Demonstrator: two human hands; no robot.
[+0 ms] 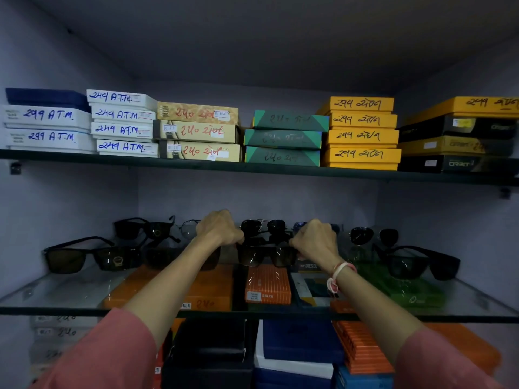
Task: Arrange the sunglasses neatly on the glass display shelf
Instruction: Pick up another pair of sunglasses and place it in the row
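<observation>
Several dark sunglasses stand in two rows on the glass display shelf. My left hand and my right hand grip the two ends of a black pair with brown lenses at the middle of the front row. Behind it stands an aviator pair. A black square pair sits at the front left, another black pair behind it. At the right are a round aviator pair and a black wraparound pair. A thin-framed pair is partly hidden by my left hand.
The upper glass shelf carries stacks of white, beige, green, yellow and black boxes with handwritten labels. Orange, blue and black boxes lie under the display shelf and show through it. Grey cabinet walls close in both sides.
</observation>
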